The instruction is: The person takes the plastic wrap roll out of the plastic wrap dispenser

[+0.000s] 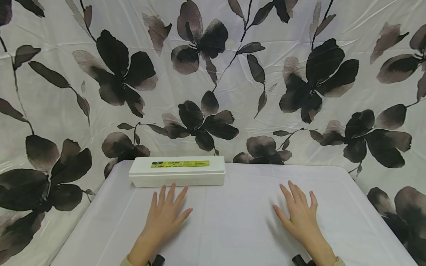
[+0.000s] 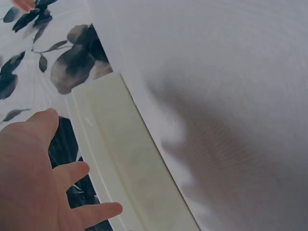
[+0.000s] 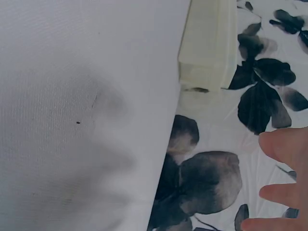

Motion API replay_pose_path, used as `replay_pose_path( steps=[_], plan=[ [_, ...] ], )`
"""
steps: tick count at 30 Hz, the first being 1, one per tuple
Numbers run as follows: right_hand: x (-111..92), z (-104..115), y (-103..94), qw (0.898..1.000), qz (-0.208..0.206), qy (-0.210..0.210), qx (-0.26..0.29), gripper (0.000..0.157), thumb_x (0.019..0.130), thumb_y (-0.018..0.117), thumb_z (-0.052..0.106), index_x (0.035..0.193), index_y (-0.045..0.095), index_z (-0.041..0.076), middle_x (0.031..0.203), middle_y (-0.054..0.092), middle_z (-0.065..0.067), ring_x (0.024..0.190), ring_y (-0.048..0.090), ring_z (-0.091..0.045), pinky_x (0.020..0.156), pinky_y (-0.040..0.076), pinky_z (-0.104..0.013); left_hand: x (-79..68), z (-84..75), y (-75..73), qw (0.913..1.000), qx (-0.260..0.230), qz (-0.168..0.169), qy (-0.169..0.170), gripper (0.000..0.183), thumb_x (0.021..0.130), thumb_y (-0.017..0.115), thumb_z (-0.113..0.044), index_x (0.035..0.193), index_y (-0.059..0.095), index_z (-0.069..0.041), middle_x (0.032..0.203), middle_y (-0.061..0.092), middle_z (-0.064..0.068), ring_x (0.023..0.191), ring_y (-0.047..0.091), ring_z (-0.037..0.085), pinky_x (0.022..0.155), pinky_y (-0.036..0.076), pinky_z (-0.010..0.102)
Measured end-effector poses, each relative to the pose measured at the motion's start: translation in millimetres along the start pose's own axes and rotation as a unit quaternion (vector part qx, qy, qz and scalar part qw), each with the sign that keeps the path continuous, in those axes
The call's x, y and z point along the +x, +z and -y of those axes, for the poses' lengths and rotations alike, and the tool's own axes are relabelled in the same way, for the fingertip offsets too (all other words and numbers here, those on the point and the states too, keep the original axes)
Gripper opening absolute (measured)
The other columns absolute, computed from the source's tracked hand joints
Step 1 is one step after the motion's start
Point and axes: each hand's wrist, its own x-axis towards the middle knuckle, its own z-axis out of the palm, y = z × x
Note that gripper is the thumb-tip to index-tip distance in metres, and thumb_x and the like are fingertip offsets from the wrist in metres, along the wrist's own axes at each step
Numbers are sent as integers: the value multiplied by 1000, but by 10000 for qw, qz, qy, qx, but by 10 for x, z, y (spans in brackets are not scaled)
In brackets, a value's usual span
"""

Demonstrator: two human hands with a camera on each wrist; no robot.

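A long white lidded box (image 1: 177, 177) lies at the table's back edge, left of the middle, with a yellow-green label (image 1: 180, 164) on its lid. My left hand (image 1: 165, 216) is spread just in front of the box, palm down, its fingertips near the front side and nothing held. My right hand (image 1: 298, 215) is over the right part of the table, fingers apart and holding nothing. In the left wrist view the box (image 2: 139, 159) stretches past the spread fingers (image 2: 98, 214). The right wrist view shows an end of the box (image 3: 207, 43) beyond the right fingers.
A white cloth covers the table (image 1: 233, 221). Behind it and at both sides hangs a white curtain (image 1: 253, 122) with dark flower prints. Black wrist straps (image 1: 159, 260) and light sleeve cuffs show at the lower edge.
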Motion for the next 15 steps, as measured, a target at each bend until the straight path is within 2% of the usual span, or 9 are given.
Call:
replay_pose_path(
  steps=[8,15],
  plan=[
    [78,-35,58,9963,-677,-352,395,53,80,71,21,128,59,1,134,56,-25,118,52,-41,106,16,-66,31,64,-75,10000,-38,-74,19,62,94,59,-52,143,53,-16,144,48,21,133,41,47,105,32,66],
    [157,-17,71,9899,-1169,-590,538,42,81,67,19,118,66,-1,124,63,-22,108,58,-40,106,21,-63,59,136,-152,9976,-213,-635,173,53,92,64,-43,132,61,-7,129,60,19,124,52,43,101,40,59]
  ],
)
